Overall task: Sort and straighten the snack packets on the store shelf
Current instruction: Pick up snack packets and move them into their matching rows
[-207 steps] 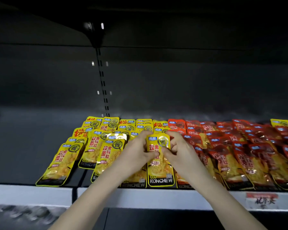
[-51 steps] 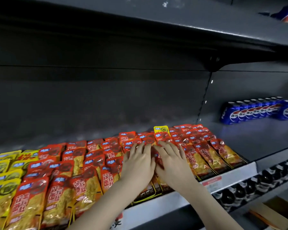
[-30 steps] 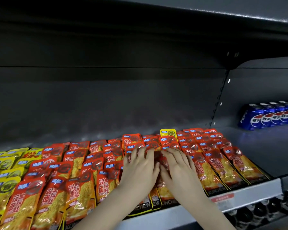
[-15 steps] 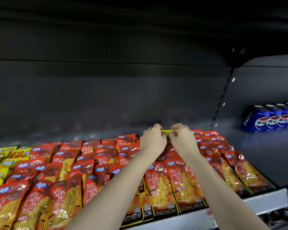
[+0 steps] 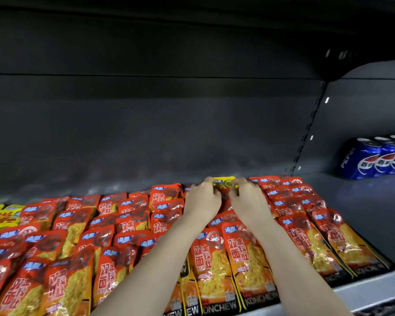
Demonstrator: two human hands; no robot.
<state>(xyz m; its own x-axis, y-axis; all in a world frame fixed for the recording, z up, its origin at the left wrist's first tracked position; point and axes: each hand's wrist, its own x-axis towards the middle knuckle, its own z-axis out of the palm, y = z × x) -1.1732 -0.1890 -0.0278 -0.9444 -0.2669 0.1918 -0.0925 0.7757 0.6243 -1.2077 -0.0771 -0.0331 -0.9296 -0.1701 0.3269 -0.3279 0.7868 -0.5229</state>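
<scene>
Forearms of mine reach over the near red packets (image 5: pixel 217 258) to the far end of their row, where my left hand (image 5: pixel 202 198) and right hand (image 5: pixel 249 199) both have curled fingers pinching the top edge of the stray yellow packet (image 5: pixel 225 181). I judge it best lifted straight up and clear, so the overlapped red ones beneath stay flat. Its own kind, the yellow packets (image 5: pixel 0 216), lie far left on the shelf (image 5: pixel 374 201).

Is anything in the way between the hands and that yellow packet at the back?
Nothing visible. The left hand and right hand already have their fingers on the yellow packet, which sits among the red packets at the back of the shelf.
</scene>
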